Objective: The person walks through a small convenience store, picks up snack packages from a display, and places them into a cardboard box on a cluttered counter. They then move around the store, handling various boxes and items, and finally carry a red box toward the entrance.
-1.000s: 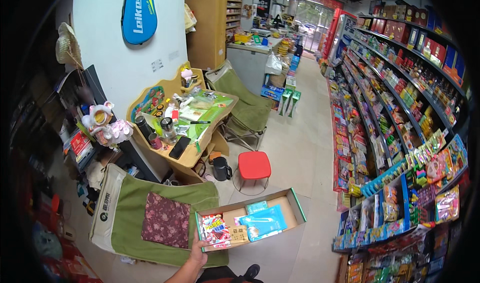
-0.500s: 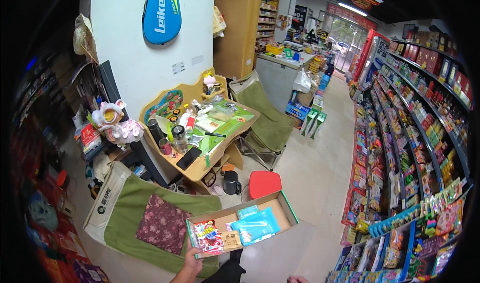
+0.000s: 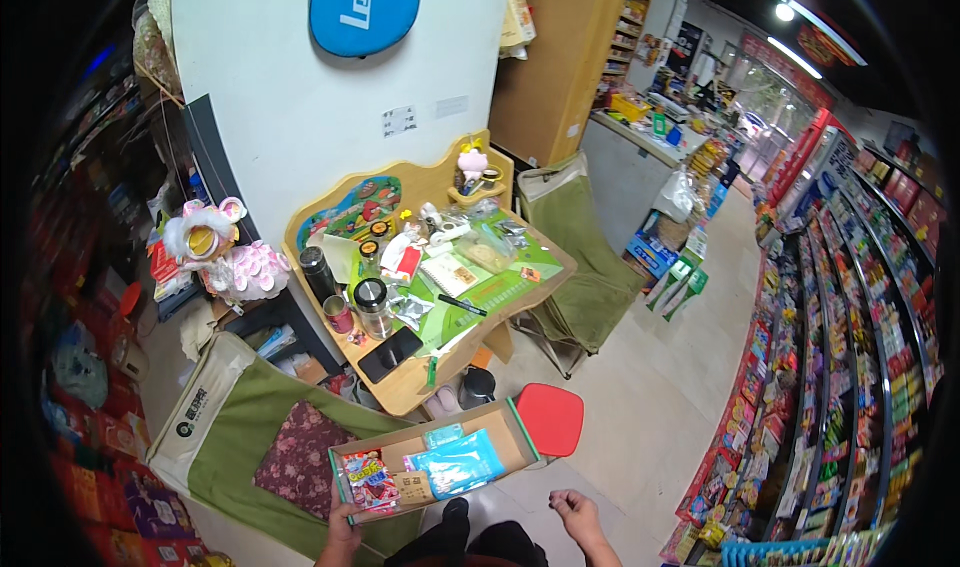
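My left hand (image 3: 342, 527) grips the near left corner of a shallow open cardboard box (image 3: 513, 440) with green edges, its thumb by the rim. In the box lie a red snack packet (image 3: 369, 482), a small brown kraft-paper piece (image 3: 411, 487), a bright blue-and-white pouch (image 3: 465, 465) and a smaller teal packet (image 3: 443, 435). The box is held tilted above the floor, in front of my legs. Off to its right, my right hand (image 3: 577, 512) hangs apart from it, fingers loosely curled in, with nothing visible in them.
Ahead stands a small wooden desk (image 3: 405, 395) with a phone (image 3: 390, 355), a glass jar (image 3: 373, 312) and papers. A red stool (image 3: 550, 419) is beyond the box. Green folding chairs (image 3: 235, 457) stand near and far of the desk. Stocked shelves (image 3: 830, 367) line the right.
The view has shifted, bringing the desk closer. The box, still in my left hand, has moved left and down in the picture. My right hand has come further into view from the lower edge.
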`<state>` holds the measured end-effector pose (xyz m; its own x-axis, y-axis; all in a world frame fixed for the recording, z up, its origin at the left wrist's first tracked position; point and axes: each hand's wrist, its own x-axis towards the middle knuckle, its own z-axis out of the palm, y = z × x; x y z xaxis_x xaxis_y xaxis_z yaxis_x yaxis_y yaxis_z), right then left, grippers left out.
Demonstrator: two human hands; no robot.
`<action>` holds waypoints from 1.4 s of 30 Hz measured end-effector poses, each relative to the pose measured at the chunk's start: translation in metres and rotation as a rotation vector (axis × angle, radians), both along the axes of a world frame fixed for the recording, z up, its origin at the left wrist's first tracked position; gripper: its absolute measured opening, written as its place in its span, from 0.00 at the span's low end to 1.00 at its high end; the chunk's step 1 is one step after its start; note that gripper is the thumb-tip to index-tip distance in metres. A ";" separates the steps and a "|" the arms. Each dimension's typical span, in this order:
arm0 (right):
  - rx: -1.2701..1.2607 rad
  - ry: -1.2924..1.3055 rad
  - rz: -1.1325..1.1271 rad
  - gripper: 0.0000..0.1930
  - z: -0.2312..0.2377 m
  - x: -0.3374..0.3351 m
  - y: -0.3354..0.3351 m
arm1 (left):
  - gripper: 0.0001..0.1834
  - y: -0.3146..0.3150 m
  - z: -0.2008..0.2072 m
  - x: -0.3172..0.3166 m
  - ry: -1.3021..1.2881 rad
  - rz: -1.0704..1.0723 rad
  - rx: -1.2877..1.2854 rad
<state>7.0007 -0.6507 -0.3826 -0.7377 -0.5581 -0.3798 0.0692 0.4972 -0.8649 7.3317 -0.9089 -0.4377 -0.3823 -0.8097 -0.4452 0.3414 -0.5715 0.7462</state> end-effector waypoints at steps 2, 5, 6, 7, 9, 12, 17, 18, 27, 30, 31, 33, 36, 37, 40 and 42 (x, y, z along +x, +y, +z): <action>-0.053 -0.007 0.040 0.09 -0.009 -0.040 -0.033 | 0.39 -0.003 0.001 -0.002 0.033 0.071 0.007; -0.031 0.049 0.190 0.10 -0.001 -0.092 -0.101 | 0.40 -0.001 0.028 -0.021 0.033 0.128 0.029; -0.023 0.105 0.246 0.11 -0.004 -0.108 -0.128 | 0.40 -0.001 0.025 -0.025 0.011 0.167 0.031; -0.016 0.161 0.303 0.11 -0.009 -0.122 -0.157 | 0.39 0.003 0.017 -0.022 -0.012 0.207 0.034; -0.051 0.242 0.402 0.13 -0.009 -0.135 -0.215 | 0.37 0.017 0.000 -0.013 -0.042 0.284 0.068; -0.131 0.290 0.548 0.12 -0.013 -0.148 -0.305 | 0.33 0.046 -0.029 -0.003 -0.016 0.396 0.126; -0.187 0.613 0.910 0.20 -0.028 -0.153 -0.437 | 0.27 0.061 0.001 -0.058 -0.028 0.599 0.187; -0.208 0.693 0.977 0.23 -0.038 -0.156 -0.460 | 0.26 0.066 -0.004 -0.061 -0.027 0.602 0.219; -0.222 1.037 1.349 0.23 -0.094 -0.164 -0.543 | 0.39 0.029 -0.009 -0.100 -0.121 0.594 0.226; -0.220 1.040 1.312 0.23 -0.100 -0.178 -0.542 | 0.45 0.003 -0.012 -0.118 -0.086 0.591 0.206; -0.227 1.069 1.307 0.23 -0.101 -0.184 -0.541 | 0.47 -0.003 -0.015 -0.120 -0.075 0.578 0.205; 0.037 0.974 1.355 0.23 -0.074 -0.184 -0.545 | 0.47 -0.004 -0.029 -0.115 -0.057 0.535 0.214; 0.129 0.533 1.106 0.26 -0.048 -0.188 -0.547 | 0.39 -0.019 -0.032 -0.129 -0.064 0.602 0.264; 0.116 0.439 1.143 0.26 -0.036 -0.189 -0.545 | 0.39 -0.024 -0.035 -0.128 -0.037 0.582 0.257; 0.018 0.250 1.346 0.28 0.010 -0.175 -0.522 | 0.38 -0.020 -0.054 -0.118 0.017 0.545 0.231; -0.129 0.267 1.573 0.28 0.025 -0.168 -0.508 | 0.38 -0.027 -0.063 -0.115 0.020 0.517 0.194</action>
